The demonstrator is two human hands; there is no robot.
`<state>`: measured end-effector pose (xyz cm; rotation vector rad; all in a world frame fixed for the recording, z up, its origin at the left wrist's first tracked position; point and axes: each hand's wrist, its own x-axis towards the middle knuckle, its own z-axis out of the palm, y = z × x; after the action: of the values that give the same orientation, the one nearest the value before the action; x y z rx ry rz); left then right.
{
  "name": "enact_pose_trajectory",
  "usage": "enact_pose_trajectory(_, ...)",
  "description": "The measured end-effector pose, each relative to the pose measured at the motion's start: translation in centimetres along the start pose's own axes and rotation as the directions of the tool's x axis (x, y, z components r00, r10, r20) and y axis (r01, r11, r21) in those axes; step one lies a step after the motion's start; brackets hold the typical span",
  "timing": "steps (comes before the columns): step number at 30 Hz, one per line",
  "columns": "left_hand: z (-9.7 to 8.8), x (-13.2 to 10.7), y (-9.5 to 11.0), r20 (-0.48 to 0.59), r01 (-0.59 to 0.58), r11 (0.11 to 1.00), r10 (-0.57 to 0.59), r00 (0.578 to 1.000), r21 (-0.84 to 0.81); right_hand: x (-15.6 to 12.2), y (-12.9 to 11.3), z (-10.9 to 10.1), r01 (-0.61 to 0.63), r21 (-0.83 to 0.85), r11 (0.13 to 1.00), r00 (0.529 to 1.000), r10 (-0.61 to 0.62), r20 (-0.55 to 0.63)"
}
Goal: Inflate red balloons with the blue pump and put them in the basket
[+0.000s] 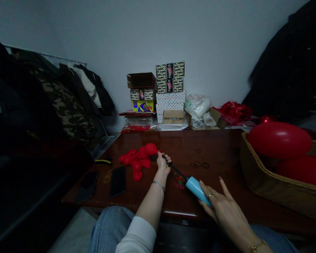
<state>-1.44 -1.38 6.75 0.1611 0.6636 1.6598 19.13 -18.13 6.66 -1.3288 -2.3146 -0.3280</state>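
Note:
A hand balloon pump with a light blue barrel (197,189) and a black rod slants across the table's front. My left hand (163,163) is closed around its black far end. At those fingers a small, slightly filled red balloon (150,149) touches or nearly touches the pump tip; the joint is hidden. Behind it lies a cluster of limp red balloons (135,160). My right hand (223,203) holds the blue barrel between thumb and fingers, with one finger raised away from it. Small coloured rubber bands (179,182) lie under the rod.
A wicker basket (255,168) with large inflated red balloons (280,140) stands at the right. Dark rings (205,165) lie mid-table. Phones (117,181) and a yellow-edged tool (103,162) are at the left. Stacked boxes (170,102) and plastic bags (198,105) line the back.

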Motion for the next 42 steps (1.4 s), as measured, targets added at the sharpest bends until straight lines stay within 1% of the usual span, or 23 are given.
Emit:
enact_pose_trajectory(3,-0.1,-0.4,-0.6,0.025,0.025,0.999,-0.025,0.999,0.025,2.1,-1.0,0.6,-0.029,0.006,1.0,0.999,0.029,0.015)
enact_pose_trajectory(5,0.0,-0.7,-0.8,0.043,0.031,0.999,-0.033,0.999,0.041,3.6,-1.6,1.0,-0.039,0.017,0.999,0.999,0.039,-0.002)
enact_pose_trajectory(8,0.1,-0.9,-0.5,0.071,0.053,0.998,-0.056,0.996,0.037,5.5,-2.2,1.5,-0.042,0.011,0.999,0.999,0.042,-0.022)
enact_pose_trajectory(10,0.0,-0.9,-0.2,0.087,0.07,0.997,-0.071,0.994,0.016,6.3,-2.6,1.7,-0.052,0.002,0.999,0.999,0.052,-0.013)
enact_pose_trajectory(13,-0.4,-0.8,0.4,0.13,0.091,0.996,-0.087,0.988,-0.022,6.7,-2.9,1.7,-0.063,-0.004,0.998,0.998,0.063,0.014)
enact_pose_trajectory(15,-0.7,-0.7,0.6,0.177,0.131,0.99,-0.119,0.977,-0.057,6.6,-2.8,1.7,-0.073,-0.003,0.997,0.997,0.073,0.02)
enact_pose_trajectory(18,-0.8,-0.8,0.7,0.249,0.203,0.973,-0.172,0.953,-0.106,6.3,-2.5,1.9,-0.09,0.023,0.996,0.996,0.09,0.016)
enact_pose_trajectory(20,-0.8,-0.9,0.6,0.267,0.212,0.97,-0.175,0.948,-0.117,6.0,-2.2,2.1,-0.101,0.053,0.993,0.995,0.1,0.022)
enact_pose_trajectory(24,-0.7,-0.7,0.1,0.237,0.169,0.981,-0.144,0.961,-0.09,5.8,-2.0,2.2,-0.112,0.09,0.99,0.993,0.109,0.04)
enact_pose_trajectory(27,-0.6,-0.6,-0.4,0.238,0.139,0.987,-0.116,0.964,-0.081,5.9,-2.1,2.1,-0.111,0.091,0.99,0.994,0.108,0.032)
enact_pose_trajectory(31,-0.1,-0.9,-0.7,0.222,0.134,0.987,-0.111,0.969,-0.089,6.0,-2.3,2.0,-0.113,0.079,0.99,0.994,0.113,0.005)
enact_pose_trajectory(33,0.1,-1.1,-0.7,0.193,0.118,0.991,-0.103,0.976,-0.067,5.8,-2.4,2.0,-0.097,0.072,0.993,0.995,0.099,-0.021)
enact_pose_trajectory(36,0.1,-0.9,-0.3,0.118,0.071,0.996,-0.064,0.991,-0.049,5.1,-2.3,1.8,-0.07,0.068,0.995,0.996,0.073,-0.043)
enact_pose_trajectory(39,-0.1,-0.3,0.5,0.044,0.039,0.999,-0.037,0.998,-0.034,3.6,-1.8,1.4,-0.05,0.068,0.996,0.998,0.052,-0.027)
enact_pose_trajectory(42,-0.3,0.4,1.5,0.01,0.022,1.0,-0.022,1.0,-0.022,1.7,-1.2,0.9,-0.023,0.068,0.997,1.0,0.025,-0.016)
